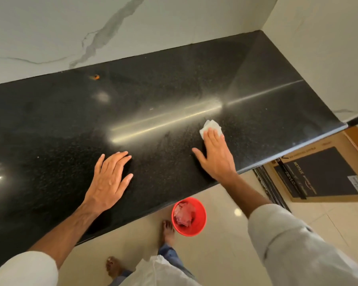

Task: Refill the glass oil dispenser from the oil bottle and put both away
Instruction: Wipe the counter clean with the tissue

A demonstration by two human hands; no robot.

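Neither the oil bottle nor the glass dispenser is in view. My right hand (214, 154) lies flat on the black granite counter (70, 124), its fingertips pressing a folded white paper tissue (210, 126) against the surface. My left hand (110, 178) rests palm down on the counter to the left, fingers together, holding nothing. Smear marks show on the granite between and behind the hands.
A red bucket (189, 216) with crumpled paper stands on the tiled floor below the counter edge, near my bare feet. A cardboard box (318, 172) lies on the floor at right. A small orange speck (96, 77) sits near the marble back wall.
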